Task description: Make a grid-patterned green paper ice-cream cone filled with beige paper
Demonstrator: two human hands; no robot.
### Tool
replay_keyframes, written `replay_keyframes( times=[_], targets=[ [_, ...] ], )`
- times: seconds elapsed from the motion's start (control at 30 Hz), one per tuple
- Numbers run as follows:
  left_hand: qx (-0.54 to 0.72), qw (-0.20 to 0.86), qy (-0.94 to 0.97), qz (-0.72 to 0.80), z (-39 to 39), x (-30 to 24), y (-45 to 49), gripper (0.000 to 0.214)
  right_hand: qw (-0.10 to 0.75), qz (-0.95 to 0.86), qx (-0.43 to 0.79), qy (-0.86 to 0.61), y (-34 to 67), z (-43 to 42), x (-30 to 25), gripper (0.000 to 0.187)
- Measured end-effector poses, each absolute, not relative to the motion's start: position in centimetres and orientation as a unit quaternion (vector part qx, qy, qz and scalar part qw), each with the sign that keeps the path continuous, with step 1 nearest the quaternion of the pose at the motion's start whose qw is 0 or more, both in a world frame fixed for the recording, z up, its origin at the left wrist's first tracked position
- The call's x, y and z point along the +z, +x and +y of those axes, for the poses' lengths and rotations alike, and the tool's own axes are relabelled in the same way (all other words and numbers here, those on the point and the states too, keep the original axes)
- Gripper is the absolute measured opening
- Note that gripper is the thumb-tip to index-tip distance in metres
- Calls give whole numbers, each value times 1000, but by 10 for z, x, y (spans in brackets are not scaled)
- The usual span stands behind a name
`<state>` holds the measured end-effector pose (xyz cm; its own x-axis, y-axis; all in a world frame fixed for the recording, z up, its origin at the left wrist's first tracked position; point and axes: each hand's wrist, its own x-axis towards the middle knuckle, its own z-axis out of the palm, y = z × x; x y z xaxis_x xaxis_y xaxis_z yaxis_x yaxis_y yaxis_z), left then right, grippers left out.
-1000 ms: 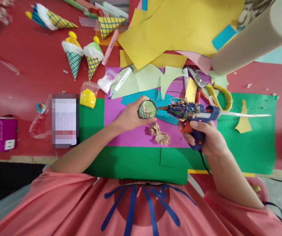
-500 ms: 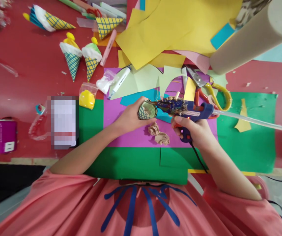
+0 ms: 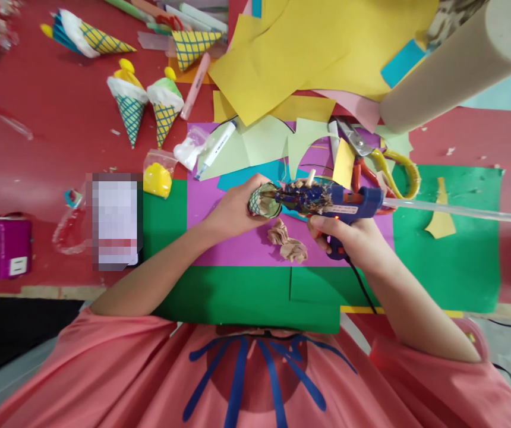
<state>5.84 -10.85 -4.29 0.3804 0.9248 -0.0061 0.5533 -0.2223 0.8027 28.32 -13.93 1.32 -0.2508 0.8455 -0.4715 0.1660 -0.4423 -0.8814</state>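
My left hand (image 3: pixel 233 209) is wrapped round a small paper cone (image 3: pixel 264 201) with a blue grid pattern, its open mouth turned to the right. My right hand (image 3: pixel 349 238) grips a blue hot glue gun (image 3: pixel 340 202), crusted with old glue and scraps, a clear glue stick (image 3: pixel 460 211) poking out of its back. The gun's nozzle reaches into the cone's mouth. Both hands hover over a purple sheet (image 3: pixel 229 244) lying on green paper (image 3: pixel 237 297). Crumpled brown paper (image 3: pixel 289 241) lies just below the cone.
Finished paper ice-cream cones (image 3: pixel 146 107) stand at the upper left on the red table (image 3: pixel 37 148). Yellow sheets (image 3: pixel 318 47), scissors (image 3: pixel 380 160), a white marker (image 3: pixel 217 148), a yellow lump in a bag (image 3: pixel 157 178) and a big cardboard tube (image 3: pixel 456 65) lie around.
My right hand has brought the glue gun leftwards; its nozzle went from just outside the cone into its mouth. My left hand has kept the cone almost still.
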Motion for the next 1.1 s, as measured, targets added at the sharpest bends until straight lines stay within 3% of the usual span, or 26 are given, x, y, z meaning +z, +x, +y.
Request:
replay_keyframes(
  times=[0.47, 0.87, 1.1],
  targets=[
    [253, 280, 816, 438, -99, -40, 52, 23, 222, -502, 643, -534, 289, -142, 22, 20],
    [225, 266, 814, 465, -101, -41, 52, 22, 173, -578, 545, -582, 305, -147, 15, 26],
    [230, 281, 797, 482, -102, -43, 53, 32, 178, -603, 488, -606, 303, -148, 17, 25]
  ],
)
